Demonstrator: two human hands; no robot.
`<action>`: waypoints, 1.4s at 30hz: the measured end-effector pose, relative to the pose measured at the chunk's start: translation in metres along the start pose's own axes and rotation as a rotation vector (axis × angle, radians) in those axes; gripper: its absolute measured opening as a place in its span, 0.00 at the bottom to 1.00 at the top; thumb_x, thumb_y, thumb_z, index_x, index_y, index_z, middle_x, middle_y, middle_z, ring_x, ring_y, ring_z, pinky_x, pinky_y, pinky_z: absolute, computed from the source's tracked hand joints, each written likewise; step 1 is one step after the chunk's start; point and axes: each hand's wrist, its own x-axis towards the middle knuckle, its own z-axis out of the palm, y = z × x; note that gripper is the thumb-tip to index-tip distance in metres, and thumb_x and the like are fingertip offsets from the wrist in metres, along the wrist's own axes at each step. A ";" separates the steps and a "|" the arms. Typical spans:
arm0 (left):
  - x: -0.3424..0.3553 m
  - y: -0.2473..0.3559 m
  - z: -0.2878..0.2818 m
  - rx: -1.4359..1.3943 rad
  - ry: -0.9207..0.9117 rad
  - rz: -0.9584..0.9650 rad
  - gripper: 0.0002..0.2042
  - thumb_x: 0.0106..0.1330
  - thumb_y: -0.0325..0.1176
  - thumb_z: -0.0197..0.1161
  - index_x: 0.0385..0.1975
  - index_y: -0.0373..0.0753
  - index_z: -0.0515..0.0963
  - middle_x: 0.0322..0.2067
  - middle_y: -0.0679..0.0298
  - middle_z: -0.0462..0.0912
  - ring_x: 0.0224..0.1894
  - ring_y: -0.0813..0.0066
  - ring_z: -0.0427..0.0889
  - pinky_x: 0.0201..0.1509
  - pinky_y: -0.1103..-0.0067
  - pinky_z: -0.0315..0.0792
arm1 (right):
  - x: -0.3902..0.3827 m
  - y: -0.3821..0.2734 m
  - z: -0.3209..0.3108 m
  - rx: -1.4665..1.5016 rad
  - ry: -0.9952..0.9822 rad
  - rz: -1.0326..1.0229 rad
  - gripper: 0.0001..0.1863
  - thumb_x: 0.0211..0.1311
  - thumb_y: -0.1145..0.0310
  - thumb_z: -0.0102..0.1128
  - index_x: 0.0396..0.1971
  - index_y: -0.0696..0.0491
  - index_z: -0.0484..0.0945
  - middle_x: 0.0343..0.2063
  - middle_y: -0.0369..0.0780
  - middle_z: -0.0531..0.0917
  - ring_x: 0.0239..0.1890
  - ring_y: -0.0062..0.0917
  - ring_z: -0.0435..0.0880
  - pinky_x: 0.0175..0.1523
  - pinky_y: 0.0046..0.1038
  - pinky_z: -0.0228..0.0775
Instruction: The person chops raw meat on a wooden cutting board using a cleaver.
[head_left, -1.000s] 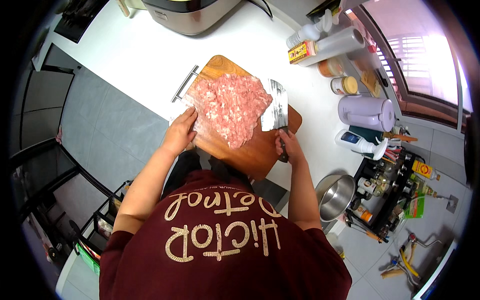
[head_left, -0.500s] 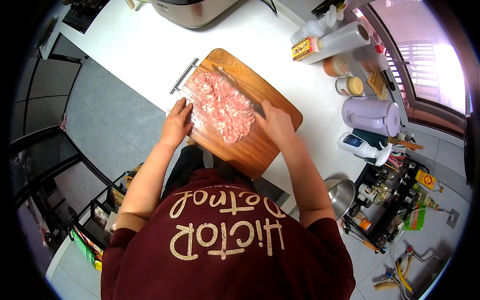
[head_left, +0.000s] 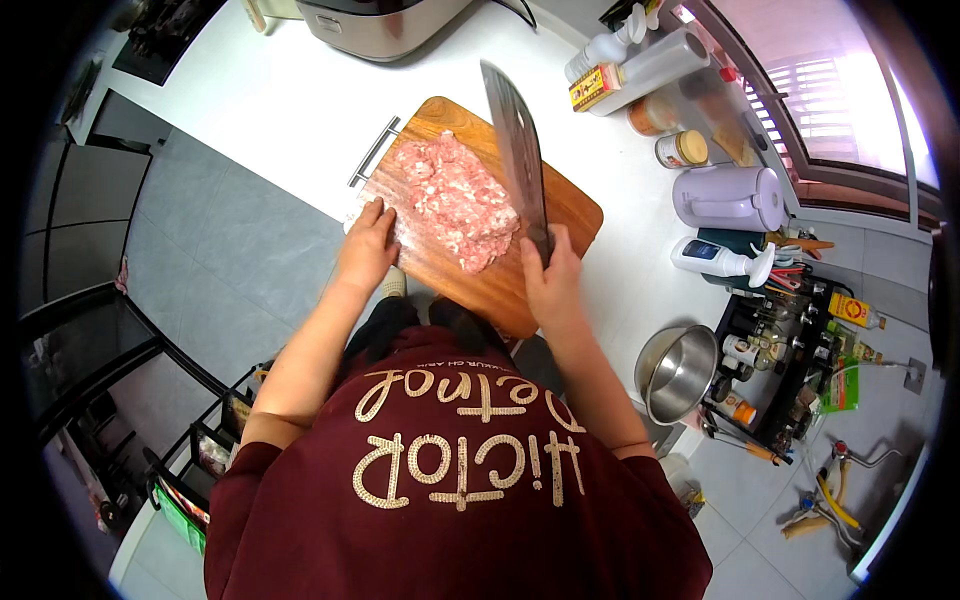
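A heap of pink minced meat (head_left: 458, 200) lies on a wooden cutting board (head_left: 572, 212) with a metal handle at its far left corner. My right hand (head_left: 552, 272) is closed round the dark handle of a broad kitchen knife (head_left: 518, 145). The blade is over the board's right part, its tip reaching past the far edge, beside the meat. My left hand (head_left: 370, 242) rests at the board's left edge, fingers extended and holding nothing. Some meat residue shows on the wood near those fingers.
A rice cooker (head_left: 375, 28) stands at the far side of the white counter (head_left: 270, 100). Along the right are jars (head_left: 683, 149), a pale lilac pitcher (head_left: 728, 198), a spray bottle (head_left: 722, 258), a steel bowl (head_left: 678, 372) and a black spice rack (head_left: 780, 350).
The knife has lifted off the meat and swung to the right, its tip now pointing away from me. The meat looks more gathered. My left hand stays by the board's left edge.
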 end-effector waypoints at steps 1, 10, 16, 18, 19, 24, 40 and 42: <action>-0.003 0.004 0.002 0.009 -0.001 0.000 0.29 0.50 0.27 0.71 0.57 0.37 0.74 0.65 0.49 0.67 0.66 0.49 0.67 0.68 0.66 0.65 | -0.007 0.024 0.022 -0.068 -0.012 0.058 0.19 0.67 0.55 0.57 0.45 0.57 0.71 0.32 0.55 0.82 0.38 0.53 0.82 0.42 0.47 0.73; -0.007 0.003 -0.002 0.077 -0.008 0.036 0.29 0.52 0.28 0.70 0.58 0.37 0.72 0.64 0.49 0.68 0.66 0.49 0.68 0.67 0.66 0.67 | -0.018 0.005 0.052 0.056 0.066 0.027 0.23 0.67 0.54 0.55 0.48 0.59 0.69 0.32 0.59 0.82 0.39 0.56 0.81 0.44 0.51 0.73; -0.009 0.006 -0.004 0.067 -0.017 0.038 0.29 0.53 0.28 0.70 0.58 0.38 0.71 0.64 0.50 0.68 0.66 0.50 0.68 0.66 0.66 0.68 | -0.007 0.016 0.064 -0.314 -0.186 0.206 0.21 0.68 0.53 0.54 0.45 0.58 0.70 0.30 0.58 0.82 0.37 0.56 0.82 0.43 0.51 0.74; -0.013 0.002 -0.003 0.072 -0.009 0.040 0.29 0.53 0.28 0.70 0.58 0.38 0.71 0.65 0.50 0.67 0.66 0.51 0.68 0.66 0.66 0.68 | -0.013 0.003 0.064 -0.156 -0.109 0.108 0.21 0.68 0.52 0.53 0.45 0.58 0.70 0.30 0.58 0.82 0.37 0.56 0.82 0.43 0.51 0.74; -0.009 0.002 -0.003 0.079 0.004 0.047 0.29 0.53 0.28 0.70 0.58 0.38 0.72 0.65 0.50 0.67 0.66 0.51 0.68 0.66 0.66 0.68 | -0.015 -0.002 0.064 -0.081 -0.061 0.060 0.21 0.68 0.52 0.53 0.45 0.57 0.71 0.30 0.58 0.82 0.37 0.56 0.82 0.43 0.51 0.74; -0.007 0.006 -0.005 0.075 -0.001 0.038 0.29 0.52 0.27 0.70 0.57 0.37 0.72 0.64 0.50 0.68 0.66 0.51 0.68 0.66 0.67 0.68 | -0.012 0.019 0.075 -0.352 -0.156 0.203 0.21 0.67 0.54 0.55 0.47 0.57 0.71 0.30 0.58 0.82 0.37 0.56 0.81 0.41 0.50 0.73; -0.006 0.005 -0.004 0.092 0.012 0.041 0.28 0.52 0.28 0.70 0.57 0.36 0.73 0.64 0.51 0.69 0.66 0.52 0.68 0.65 0.66 0.68 | -0.014 0.033 0.084 -0.236 -0.105 0.099 0.25 0.66 0.55 0.56 0.52 0.61 0.70 0.30 0.58 0.82 0.37 0.55 0.82 0.42 0.50 0.73; -0.008 0.007 -0.002 0.082 -0.003 0.052 0.29 0.52 0.27 0.70 0.57 0.37 0.72 0.64 0.51 0.68 0.66 0.51 0.69 0.65 0.66 0.68 | -0.009 0.041 0.083 -0.357 -0.173 0.168 0.26 0.66 0.56 0.57 0.54 0.60 0.70 0.30 0.58 0.82 0.36 0.55 0.82 0.41 0.50 0.72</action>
